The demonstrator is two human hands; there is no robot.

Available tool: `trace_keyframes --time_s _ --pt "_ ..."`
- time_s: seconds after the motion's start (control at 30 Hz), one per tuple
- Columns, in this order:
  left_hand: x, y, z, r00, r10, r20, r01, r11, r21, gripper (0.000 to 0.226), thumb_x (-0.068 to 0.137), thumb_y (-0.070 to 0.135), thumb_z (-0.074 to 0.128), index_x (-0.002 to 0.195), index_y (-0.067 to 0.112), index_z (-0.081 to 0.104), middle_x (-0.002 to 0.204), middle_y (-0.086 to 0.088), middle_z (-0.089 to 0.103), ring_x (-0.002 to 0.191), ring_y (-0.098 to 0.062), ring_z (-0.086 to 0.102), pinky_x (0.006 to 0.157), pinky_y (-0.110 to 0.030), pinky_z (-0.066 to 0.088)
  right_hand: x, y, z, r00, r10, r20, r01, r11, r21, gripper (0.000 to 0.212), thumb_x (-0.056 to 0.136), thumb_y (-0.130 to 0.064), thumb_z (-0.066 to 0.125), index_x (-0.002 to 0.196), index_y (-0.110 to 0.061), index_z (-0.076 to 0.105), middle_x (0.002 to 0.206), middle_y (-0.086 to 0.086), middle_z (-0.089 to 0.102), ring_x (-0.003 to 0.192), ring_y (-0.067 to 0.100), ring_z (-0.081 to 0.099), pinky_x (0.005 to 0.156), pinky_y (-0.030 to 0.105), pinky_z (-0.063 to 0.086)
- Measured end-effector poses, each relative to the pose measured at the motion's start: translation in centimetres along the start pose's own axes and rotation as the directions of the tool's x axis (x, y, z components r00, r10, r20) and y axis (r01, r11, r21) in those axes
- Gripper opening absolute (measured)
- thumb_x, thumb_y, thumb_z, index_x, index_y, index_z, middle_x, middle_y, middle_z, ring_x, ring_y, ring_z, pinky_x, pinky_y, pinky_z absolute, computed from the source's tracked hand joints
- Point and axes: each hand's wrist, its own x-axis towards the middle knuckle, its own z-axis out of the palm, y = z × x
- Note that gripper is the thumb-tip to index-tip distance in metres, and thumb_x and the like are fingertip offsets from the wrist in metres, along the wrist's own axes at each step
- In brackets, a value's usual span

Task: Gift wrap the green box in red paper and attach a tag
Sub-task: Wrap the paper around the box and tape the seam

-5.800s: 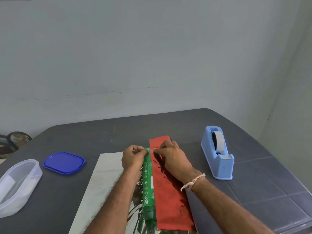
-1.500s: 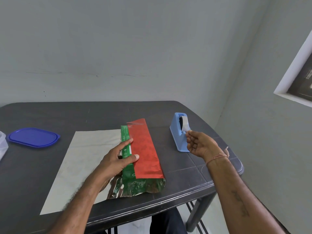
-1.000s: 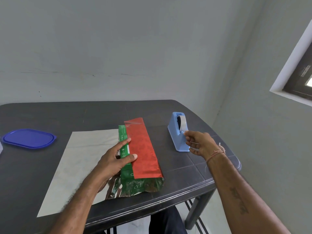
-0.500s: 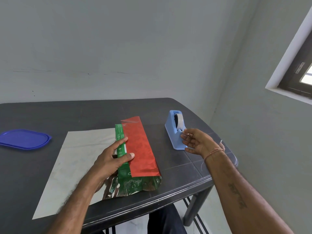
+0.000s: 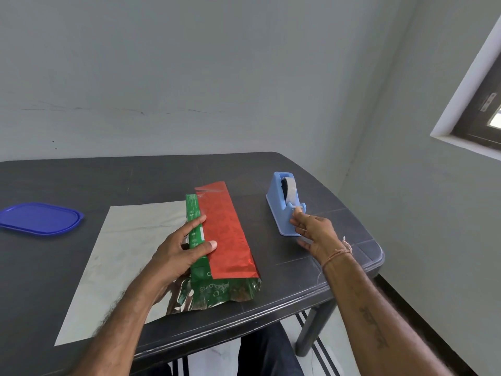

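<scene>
Green box (image 5: 193, 210), long axis pointing away, half under red paper (image 5: 227, 234), gripped by left hand (image 5: 177, 252); right hand (image 5: 315, 234) at tape dispenser (image 5: 278, 206), grasp indiscernible.

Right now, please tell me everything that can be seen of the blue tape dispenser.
The tape dispenser is light blue, plastic by its look, with a wedge-shaped base. A roll of pale tape sits upright in its slot, and the cutter end points toward the person. It stands upright on the dark table, near the right edge, apart from the red paper. The right grip touches its cutter end with its fingertips; whether they pinch tape cannot be told.
</scene>
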Motion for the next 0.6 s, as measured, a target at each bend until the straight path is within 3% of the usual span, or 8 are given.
trace_keyframes --time_s 0.13,0.3,0.37,0.47,0.6 --pt "0.1 -0.1 -0.1 1.0 0.001 0.002 -0.001 1.0 -0.008 0.068 0.076 0.043 0.084 0.134 0.06 0.054 0.143 0.013 0.049 0.137 -0.014 0.048 0.108 -0.033 0.044 0.2 0.9 0.2 0.999 -0.041 -0.017 0.041 0.999 0.031 0.021 0.089 -0.031 0.079 0.093 -0.013 0.069 0.104 0.006 0.071 0.109 0.024 0.063 0.099 0.047 0.051" --pt "0.2 0.0 -0.2 1.0 0.004 0.009 -0.004 1.0 0.013 0.068 0.077 0.045 0.083 0.136 0.059 0.053 0.149 0.012 0.047 0.139 -0.015 0.045 0.116 -0.041 0.04 1.0 1.3 0.4 0.994 -0.064 -0.091 0.066 0.998 0.018 0.028 0.086 -0.031 0.082 0.099 -0.009 0.069 0.108 0.009 0.07 0.103 0.024 0.064 0.081 0.041 0.055" --pt "0.2 0.0 -0.3 1.0 0.005 0.007 -0.005 1.0 0.009 0.071 0.072 0.049 0.084 0.134 0.061 0.053 0.149 0.01 0.047 0.138 -0.017 0.048 0.116 -0.046 0.041 1.6 2.3 0.6 0.989 -0.08 -0.128 0.072 0.995 -0.062 0.028 0.086 -0.026 0.083 0.101 -0.006 0.07 0.107 0.012 0.071 0.089 0.021 0.066 0.071 0.034 0.055" --pt "0.3 0.0 -0.2 1.0 0.005 0.025 -0.005 1.0 -0.024 0.073 0.068 0.051 0.084 0.133 0.062 0.053 0.147 0.008 0.049 0.133 -0.02 0.054 0.111 -0.046 0.047 1.1 3.4 0.4 0.979 -0.113 -0.17 0.091 0.987 -0.132 0.032 0.087 -0.021 0.081 0.108 0.001 0.073 0.091 0.007 0.069 0.074 0.016 0.064 0.076 0.034 0.06" --pt "0.2 -0.2 -0.1 0.999 0.009 0.035 -0.008 0.999 -0.043 0.071 0.072 0.05 0.085 0.133 0.064 0.052 0.148 0.009 0.049 0.133 -0.019 0.054 0.111 -0.044 0.048 -1.2 3.3 -0.3 0.995 -0.071 0.076 0.067 0.997 0.049 0.036 0.092 -0.027 0.076 0.114 0.0 0.069 0.099 0.009 0.07 0.095 0.02 0.065 0.081 0.036 0.056"
